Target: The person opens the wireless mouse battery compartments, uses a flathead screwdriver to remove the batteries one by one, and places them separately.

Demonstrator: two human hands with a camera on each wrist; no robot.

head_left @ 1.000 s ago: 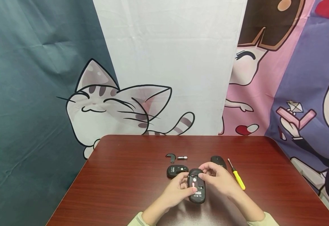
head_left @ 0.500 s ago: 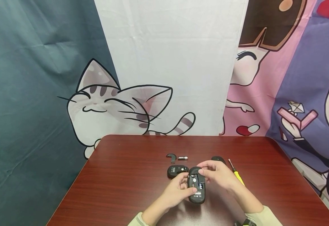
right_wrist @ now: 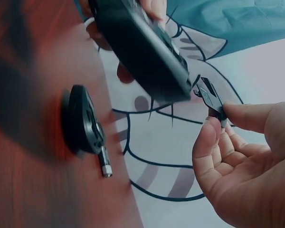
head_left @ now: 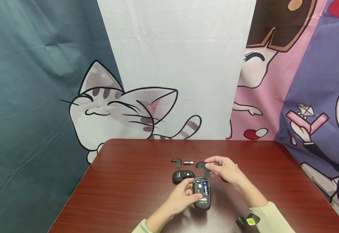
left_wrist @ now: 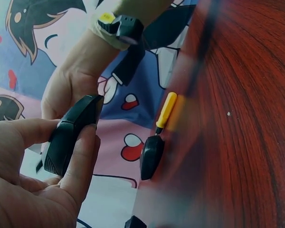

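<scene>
My left hand (head_left: 179, 198) holds a black computer mouse (head_left: 203, 204) with its underside turned up. A blue battery (head_left: 206, 187) shows in the mouse's uncovered slot. Just beyond the mouse's far end, my right hand (head_left: 226, 170) pinches a black hook-shaped battery cover (head_left: 201, 164) between thumb and fingers. In the right wrist view the cover (right_wrist: 210, 99) is apart from the mouse (right_wrist: 137, 57). A second black mouse (head_left: 180, 176) lies underside up on the table, left of the held one.
Behind the second mouse lie another hook-shaped cover (head_left: 176, 161) and a loose battery (head_left: 188, 163). A third mouse (left_wrist: 152, 157) and a yellow-handled screwdriver (left_wrist: 166, 110) lie on the table, mostly hidden behind my right hand in the head view. A printed cloth backdrop (head_left: 175, 64) hangs behind.
The right hand has lifted the battery cover off the held mouse and moved it away toward the back, exposing the blue battery. The left hand has stayed nearly still around the mouse.
</scene>
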